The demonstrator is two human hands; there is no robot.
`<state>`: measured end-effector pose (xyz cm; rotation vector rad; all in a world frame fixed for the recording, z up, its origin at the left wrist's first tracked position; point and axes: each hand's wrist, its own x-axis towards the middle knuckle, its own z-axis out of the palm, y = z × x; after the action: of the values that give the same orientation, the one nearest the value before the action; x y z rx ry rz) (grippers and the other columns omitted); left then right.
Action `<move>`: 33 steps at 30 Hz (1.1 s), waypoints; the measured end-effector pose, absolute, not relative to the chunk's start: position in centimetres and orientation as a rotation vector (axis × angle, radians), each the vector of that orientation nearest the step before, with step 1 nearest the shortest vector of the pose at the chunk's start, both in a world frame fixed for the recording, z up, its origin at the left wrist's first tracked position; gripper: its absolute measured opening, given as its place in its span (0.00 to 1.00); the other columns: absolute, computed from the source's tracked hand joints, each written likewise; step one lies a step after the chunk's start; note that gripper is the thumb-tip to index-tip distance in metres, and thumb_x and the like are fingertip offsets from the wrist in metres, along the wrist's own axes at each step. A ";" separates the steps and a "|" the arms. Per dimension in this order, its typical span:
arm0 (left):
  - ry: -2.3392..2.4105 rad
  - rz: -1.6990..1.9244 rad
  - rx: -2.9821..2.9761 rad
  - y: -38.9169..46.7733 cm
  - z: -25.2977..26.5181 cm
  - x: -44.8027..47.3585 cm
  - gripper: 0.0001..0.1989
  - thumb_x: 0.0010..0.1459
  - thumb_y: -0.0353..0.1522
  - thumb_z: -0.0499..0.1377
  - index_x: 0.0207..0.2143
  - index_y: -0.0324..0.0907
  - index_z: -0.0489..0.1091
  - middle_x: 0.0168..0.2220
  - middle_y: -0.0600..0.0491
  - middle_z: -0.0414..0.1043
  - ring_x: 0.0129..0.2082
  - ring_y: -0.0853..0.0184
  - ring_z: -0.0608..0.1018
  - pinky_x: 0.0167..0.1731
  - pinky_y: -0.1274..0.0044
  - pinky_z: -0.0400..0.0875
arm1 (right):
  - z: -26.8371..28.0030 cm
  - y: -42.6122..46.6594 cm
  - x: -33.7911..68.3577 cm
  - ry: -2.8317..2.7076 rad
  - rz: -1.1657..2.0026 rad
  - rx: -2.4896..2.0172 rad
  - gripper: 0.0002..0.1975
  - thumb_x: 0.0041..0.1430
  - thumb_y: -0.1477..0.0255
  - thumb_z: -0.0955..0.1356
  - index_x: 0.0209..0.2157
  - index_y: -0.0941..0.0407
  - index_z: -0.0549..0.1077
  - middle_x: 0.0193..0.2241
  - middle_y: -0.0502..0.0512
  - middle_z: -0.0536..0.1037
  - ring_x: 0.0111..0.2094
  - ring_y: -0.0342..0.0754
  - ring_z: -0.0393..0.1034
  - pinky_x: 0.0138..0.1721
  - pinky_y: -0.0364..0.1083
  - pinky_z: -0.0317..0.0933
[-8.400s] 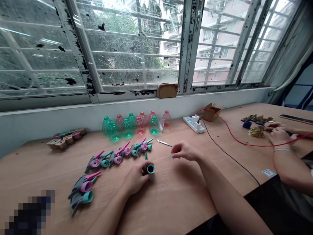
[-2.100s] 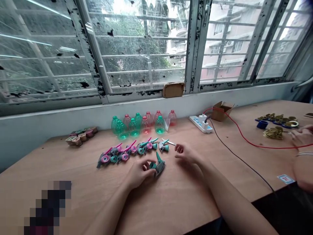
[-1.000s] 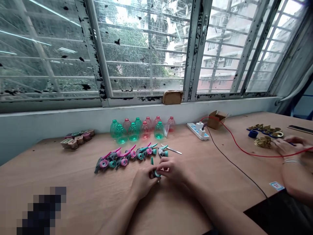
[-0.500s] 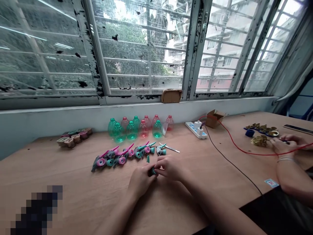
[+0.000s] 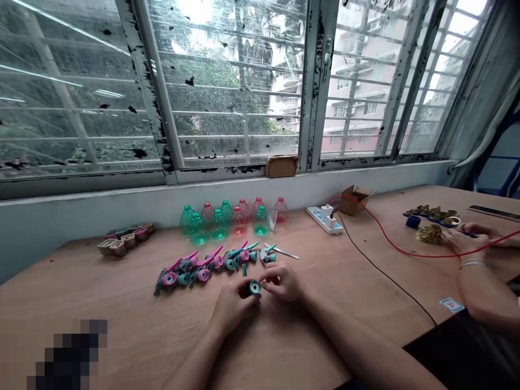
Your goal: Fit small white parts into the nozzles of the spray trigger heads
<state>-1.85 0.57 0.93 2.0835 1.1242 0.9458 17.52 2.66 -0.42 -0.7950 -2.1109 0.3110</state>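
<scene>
My left hand [image 5: 233, 303] is wrapped round a dark spray trigger head with a green collar [image 5: 255, 287]. The collar's round open end faces me, and much of the head is hidden by my fingers. Close at its right side, my right hand [image 5: 283, 281] has curled fingers with the tips by the collar's rim; whatever they pinch is too small to make out. Beyond my hands lies a row of trigger heads, among them one with a pink collar [image 5: 169, 278]. Another with a green collar [image 5: 267, 254] rests just past my right fingers, beside a thin metal tool [image 5: 286, 252].
Green bottles [image 5: 199, 230] and red bottles [image 5: 238, 221] stand along the wall. Brown blocks [image 5: 117, 248] lie left. A power strip [image 5: 324, 220], cables and a small carton [image 5: 354, 200] are right. Further right, another person's hands [image 5: 467, 241] work near gold parts [image 5: 429, 234].
The trigger head has turned so its green collar's open end shows. My right fingers have shifted slightly right, off the collar's face to its edge. The whole view has tilted up a little.
</scene>
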 end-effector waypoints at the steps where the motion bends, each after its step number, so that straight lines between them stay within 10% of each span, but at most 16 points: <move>1: 1.126 0.948 2.091 0.6 0.9 -1.9 0.15 0.48 0.28 0.60 0.40 0.42 0.75 0.35 0.53 0.78 0.34 0.65 0.77 0.34 0.78 0.68 | -0.7 2.5 17.5 -2.101 0.309 -0.795 0.08 0.53 0.74 0.67 0.35 0.56 0.77 0.23 0.50 0.70 0.22 0.40 0.61 0.24 0.39 0.55; 23: 1.178 0.961 2.263 0.3 0.4 -1.8 0.18 0.52 0.29 0.57 0.46 0.44 0.72 0.41 0.52 0.75 0.39 0.64 0.75 0.39 0.76 0.68 | -1.6 2.9 19.1 -1.944 0.143 -0.953 0.09 0.57 0.69 0.66 0.36 0.54 0.77 0.25 0.51 0.74 0.22 0.41 0.63 0.26 0.41 0.57; 33: 2.189 1.357 2.344 2.8 4.9 -11.5 0.16 0.53 0.31 0.53 0.44 0.42 0.72 0.43 0.48 0.73 0.45 0.56 0.68 0.50 0.65 0.59 | -3.9 7.7 23.8 -1.758 0.014 -1.733 0.20 0.54 0.66 0.68 0.49 0.55 0.72 0.43 0.59 0.71 0.46 0.52 0.63 0.47 0.46 0.56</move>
<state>-11.50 2.76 4.93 2.3438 2.1890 1.3574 23.76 7.75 -3.87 -1.7329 -1.7578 0.0138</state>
